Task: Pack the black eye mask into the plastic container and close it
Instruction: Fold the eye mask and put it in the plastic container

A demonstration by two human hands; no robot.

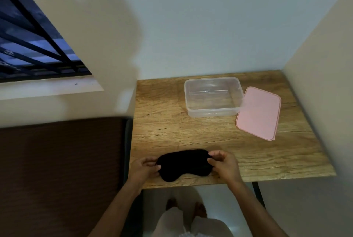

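The black eye mask (183, 164) lies flat near the front edge of the wooden table (164, 122). My left hand (143, 169) pinches its left end and my right hand (224, 163) pinches its right end. The clear plastic container (213, 97) stands open and empty at the back of the table. Its pink lid (260, 112) lies flat on the table just right of the container, touching its right side.
Walls close in behind the table and along its right edge. A dark brown bed or couch surface (61, 170) borders the table's left side. A barred window (32, 42) is at the upper left. My legs and feet show below the table's front edge.
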